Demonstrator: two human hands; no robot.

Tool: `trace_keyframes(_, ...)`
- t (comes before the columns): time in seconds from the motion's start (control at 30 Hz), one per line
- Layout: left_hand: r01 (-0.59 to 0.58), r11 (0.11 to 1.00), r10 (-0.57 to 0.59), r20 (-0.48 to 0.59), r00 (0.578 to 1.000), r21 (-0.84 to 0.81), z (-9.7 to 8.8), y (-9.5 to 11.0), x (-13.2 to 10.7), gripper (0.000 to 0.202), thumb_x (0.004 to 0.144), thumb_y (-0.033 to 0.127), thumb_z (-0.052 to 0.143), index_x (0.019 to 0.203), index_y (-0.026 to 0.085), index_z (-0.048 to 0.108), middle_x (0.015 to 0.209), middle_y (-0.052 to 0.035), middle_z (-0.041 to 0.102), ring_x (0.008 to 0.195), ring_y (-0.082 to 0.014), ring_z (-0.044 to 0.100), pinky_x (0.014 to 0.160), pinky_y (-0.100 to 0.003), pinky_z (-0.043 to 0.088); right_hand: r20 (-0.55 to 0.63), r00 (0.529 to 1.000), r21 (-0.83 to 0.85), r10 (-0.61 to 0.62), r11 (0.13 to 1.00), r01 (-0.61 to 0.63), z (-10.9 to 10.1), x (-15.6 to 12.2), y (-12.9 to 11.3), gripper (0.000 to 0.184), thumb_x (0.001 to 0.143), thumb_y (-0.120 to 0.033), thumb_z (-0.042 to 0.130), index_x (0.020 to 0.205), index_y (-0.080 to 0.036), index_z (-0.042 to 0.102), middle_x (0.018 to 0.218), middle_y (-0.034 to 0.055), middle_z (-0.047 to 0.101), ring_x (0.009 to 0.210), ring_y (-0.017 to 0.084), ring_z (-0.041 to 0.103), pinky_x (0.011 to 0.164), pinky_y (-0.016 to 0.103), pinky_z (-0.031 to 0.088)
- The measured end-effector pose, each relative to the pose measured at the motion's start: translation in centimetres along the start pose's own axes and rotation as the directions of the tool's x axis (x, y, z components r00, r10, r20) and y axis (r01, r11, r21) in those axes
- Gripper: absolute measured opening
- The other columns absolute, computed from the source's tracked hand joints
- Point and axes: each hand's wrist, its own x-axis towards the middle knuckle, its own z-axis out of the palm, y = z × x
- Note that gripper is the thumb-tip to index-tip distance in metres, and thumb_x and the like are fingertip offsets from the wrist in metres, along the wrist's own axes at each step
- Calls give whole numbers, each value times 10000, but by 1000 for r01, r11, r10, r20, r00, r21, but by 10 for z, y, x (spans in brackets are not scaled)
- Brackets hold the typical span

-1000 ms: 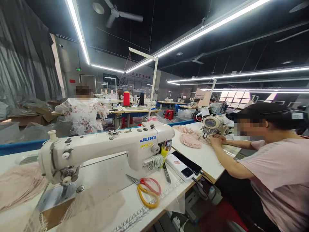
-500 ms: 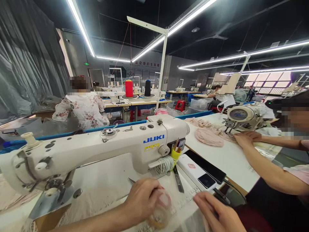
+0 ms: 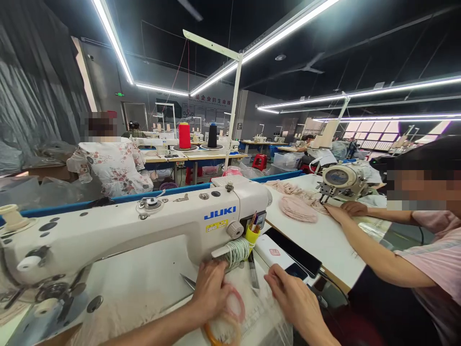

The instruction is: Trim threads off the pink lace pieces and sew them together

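My left hand (image 3: 212,288) is closed, beside the base of the white sewing machine (image 3: 173,221), its fingers curled and fingertips partly hidden. A pair of scissors (image 3: 236,303) lies under this hand. Their blades point to the left, the pink and orange handle loops show on the right, and the pivot is covered. My right hand (image 3: 293,295) is also closed, next to a white device. A clear plastic sheet or bag (image 3: 268,315) stretches between my hands, and both seem to pinch it; its edges are hard to make out.
Behind my hands are coiled pale cord (image 3: 238,252), a yellow cup (image 3: 252,235) of pencils, a dark-handled cutter (image 3: 253,271) and a black phone (image 3: 293,250). At right, a co-worker's hands (image 3: 342,211) work pink fabric (image 3: 298,209) at another machine (image 3: 340,180).
My left hand has moved up closer to the cord, and my right hand has shifted left and up. More of the scissors' handles shows. The camera view has turned slightly right.
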Motion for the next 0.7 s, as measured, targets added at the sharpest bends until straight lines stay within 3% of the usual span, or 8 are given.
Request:
trace_keyframes(0.1,-21,996,20,-8,1000,-85,-9,5,-9,187,790,187,499,891,140,650,949,-96,628,961,-251,556,895,-383,381,-35,995,49,-91,994,93,-23,-10,0,304,931,-454,329,749,-252,466,693,3,603,603,176,563,534,254,385)
trace_keyframes(0.17,-42,990,40,-21,999,-138,-18,7,-20,171,828,233,473,810,156,624,914,-75,626,898,-218,577,816,-328,419,-68,981,117,-183,975,190,-41,-18,-4,329,933,-465,321,722,-248,449,723,7,569,623,166,543,574,252,422)
trace_keyframes(0.23,-35,954,34,-8,999,-299,-27,8,-34,229,857,345,474,787,159,589,861,-70,642,828,-204,603,741,-300,440,-93,961,229,-259,934,274,-60,-27,-14,318,936,-442,339,715,-242,451,817,31,576,732,178,570,577,237,433)
trace_keyframes(0.33,15,749,44,73,996,-662,-42,7,-56,444,789,598,548,761,156,523,755,-86,666,740,-218,640,684,-304,461,-38,957,414,-287,867,276,-82,-39,-37,306,936,-438,376,722,-234,457,1005,63,605,909,201,589,562,215,433)
trace_keyframes(0.4,28,618,89,105,991,-786,-51,4,-69,564,704,698,600,772,144,518,746,-106,674,701,-216,644,663,-303,469,31,957,481,-288,844,238,-93,-43,-57,329,930,-465,387,710,-230,457,932,49,634,836,193,595,571,221,434)
trace_keyframes(0.53,57,462,125,128,984,-885,-64,-10,-86,683,627,728,666,904,110,580,758,-91,665,653,-173,616,642,-277,458,100,927,470,-361,838,276,-106,-39,-104,352,921,-456,409,658,-227,458,615,-4,609,640,166,538,595,245,412)
trace_keyframes(0.63,110,327,129,159,979,-938,-60,-30,-97,810,587,818,602,1024,136,568,760,-72,655,706,-205,634,657,-293,454,118,917,483,-382,829,283,-102,-29,-140,303,905,-438,428,675,-240,420,489,-43,560,544,153,509,550,242,385)
trace_keyframes(0.7,112,327,120,159,980,-938,-49,-45,-107,841,533,798,661,1070,159,560,741,-39,637,723,-202,626,678,-293,450,100,917,471,-386,830,298,-89,-21,-159,249,868,-447,454,726,-243,460,498,-55,542,500,149,497,515,244,372)
